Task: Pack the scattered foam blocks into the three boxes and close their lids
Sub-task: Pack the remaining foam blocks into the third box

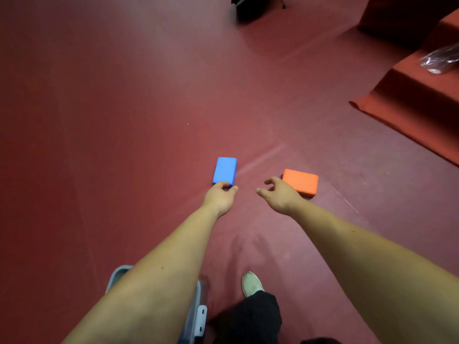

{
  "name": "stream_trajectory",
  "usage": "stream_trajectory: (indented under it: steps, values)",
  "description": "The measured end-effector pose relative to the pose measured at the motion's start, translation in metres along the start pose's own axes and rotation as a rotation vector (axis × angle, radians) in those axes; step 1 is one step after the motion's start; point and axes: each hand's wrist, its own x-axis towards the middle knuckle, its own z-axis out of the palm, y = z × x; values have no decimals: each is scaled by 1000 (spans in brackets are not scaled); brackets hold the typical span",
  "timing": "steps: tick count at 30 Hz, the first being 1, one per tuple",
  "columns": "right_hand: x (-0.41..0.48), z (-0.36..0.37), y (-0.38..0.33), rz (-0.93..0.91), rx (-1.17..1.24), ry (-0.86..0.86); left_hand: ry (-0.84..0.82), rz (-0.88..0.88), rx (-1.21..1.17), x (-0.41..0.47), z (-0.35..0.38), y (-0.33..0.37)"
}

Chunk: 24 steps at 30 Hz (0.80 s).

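On the red floor (124, 120) dead ahead: blue block (224, 170), lying flat, long axis pointing away from me. That's my reference.

- Left hand (219, 196) pinches the blue block's near short end, fingers over the top edge, thumb at the near right corner.
- Orange block (301, 182) lies flat to the right of the blue block, apart from it, turned crosswise.
- Right hand (278, 194) sits between the two, right at the orange block's near-left corner. Fingers spread and half curled, holding nothing. Can't call contact with the orange block from this angle.

Handling, my read:
- It's foam, so very light, a bit squashy, with a matte skin and decent friction. No slip or breakage worry.
- One-hand pick each.
- Best hold is across the narrow width, thumb on one long side, fingers on the other.
- An end pinch like the left one should work, but the block may swing.
- Go easy on squeeze; corners likely dent.

Looks: both are plain rectangular slabs with softly rounded edges, uniform colour and no markings. They stand out well against the floor.

Box (120, 269): grey-blue, on the near side of the blue block, mostly hidden under my left forearm. Lid state unreadable, and it's the only box in view.

Far right beyond the blue block is a red step (409, 95) with crinkled plastic wrap (439, 59) on it.
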Motion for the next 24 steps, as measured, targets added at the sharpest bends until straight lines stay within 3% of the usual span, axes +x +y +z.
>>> stream_trajectory:
  steps: [7,13,19,24]
  values:
    - [119,-87,33,27,26,-12,-43,-18,90,103,56,99]
    - [257,-132,80,-35,-41,-95,-36,-111,90,216,137,141]
    - [386,-136,154,-66,-211,-191,-56,-188,97,340,222,137]
    - [487,-84,235,-53,-276,-237,-98,-231,157,439,310,87]
